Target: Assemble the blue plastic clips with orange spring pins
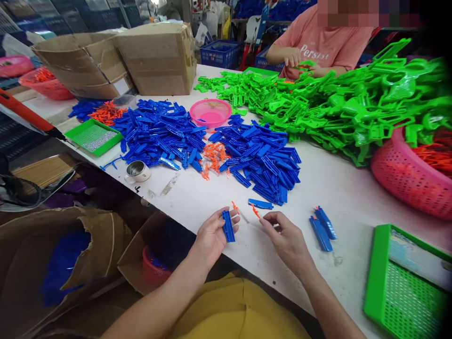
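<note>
My left hand [213, 234] holds a blue plastic part [229, 226] by its edge, the grooved inner side facing up, over the front edge of the table. Between thumb and fingers of my right hand [282, 235] is a small orange plastic piece [255, 211], its free end pointing away from me. On the table just beyond the left fingertips lies another orange piece [235, 206], with a thin metal spring [243, 216] beside it. A single blue part [260, 204] rests behind the right hand. Two blue parts with orange tips [322, 230] lie to the right.
Heaps of blue parts [261, 155], orange pieces [213, 157] and green toy-gun shells [318, 103] cover the back. A pink basket [211, 113], metal cup [137, 172] and green trays [379, 273] stand around. Across the table, a person in a pink shirt [328, 42] handles green parts.
</note>
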Available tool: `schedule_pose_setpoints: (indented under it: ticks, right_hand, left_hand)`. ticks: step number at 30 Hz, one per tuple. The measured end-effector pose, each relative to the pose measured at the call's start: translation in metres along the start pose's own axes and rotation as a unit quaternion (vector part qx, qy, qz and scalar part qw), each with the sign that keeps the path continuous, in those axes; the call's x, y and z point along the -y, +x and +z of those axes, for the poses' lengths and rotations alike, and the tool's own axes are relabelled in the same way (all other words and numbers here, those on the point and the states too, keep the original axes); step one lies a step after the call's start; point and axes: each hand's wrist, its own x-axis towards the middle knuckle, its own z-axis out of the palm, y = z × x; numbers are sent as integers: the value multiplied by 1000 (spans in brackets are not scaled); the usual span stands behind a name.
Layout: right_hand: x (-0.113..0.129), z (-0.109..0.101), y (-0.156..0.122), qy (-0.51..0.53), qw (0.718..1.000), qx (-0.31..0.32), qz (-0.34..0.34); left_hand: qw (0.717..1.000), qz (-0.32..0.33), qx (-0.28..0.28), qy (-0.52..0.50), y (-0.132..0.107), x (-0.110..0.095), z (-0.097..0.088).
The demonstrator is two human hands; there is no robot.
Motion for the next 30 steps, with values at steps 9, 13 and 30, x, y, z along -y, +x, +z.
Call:
schedule_pose_setpoints:
  ticks: [9,13,30]
  right_hand:
    - [-50,-25,-36,-250,937,-123,-211]
    - [-50,-25,-44,-222,946,-128,-199]
    - [-59,-38,-56,-250,947,-141,-144]
  left_hand:
    - [998,-37,30,43,-9,27,8]
    - [995,-48,45,78,-12,36,10]
    - [955,79,87,274,14,64,32]
